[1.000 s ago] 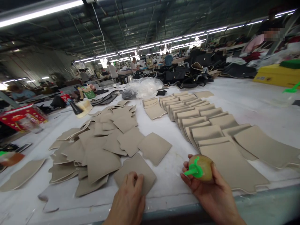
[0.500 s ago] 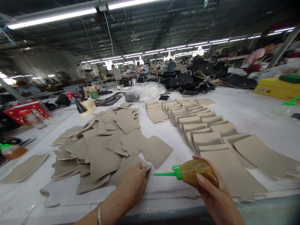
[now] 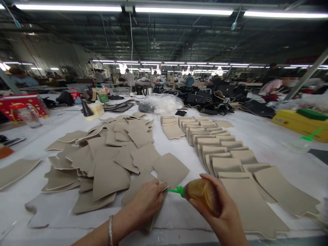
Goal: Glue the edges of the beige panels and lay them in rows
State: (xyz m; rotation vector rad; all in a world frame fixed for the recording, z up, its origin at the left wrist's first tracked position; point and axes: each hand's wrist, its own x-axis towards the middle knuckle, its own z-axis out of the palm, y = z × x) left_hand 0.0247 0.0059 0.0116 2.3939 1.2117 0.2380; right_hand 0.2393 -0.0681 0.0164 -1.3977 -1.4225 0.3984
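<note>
My right hand [image 3: 220,212] is wrapped round an amber squeeze bottle [image 3: 201,194] with a green nozzle. The nozzle points left at the edge of a beige cut piece [image 3: 138,188]. My left hand [image 3: 147,201] lies on that piece near the table's front edge, fingers curled over its right edge beside the nozzle tip. A loose heap of beige pieces [image 3: 107,153] lies to the left of my hands. Neat overlapping rows of the same pieces [image 3: 220,150] run away on the right.
The white table [image 3: 269,136] also carries a clear plastic bag [image 3: 160,102], a yellow box [image 3: 297,124], a red carton [image 3: 22,104] and dark leather goods [image 3: 215,95] at the back. Other people work at distant tables and at the far right.
The bottle has turned from nozzle-up to nozzle pointing left and moved to the piece's edge. My left hand slid right along the piece. The view has tilted upward.
</note>
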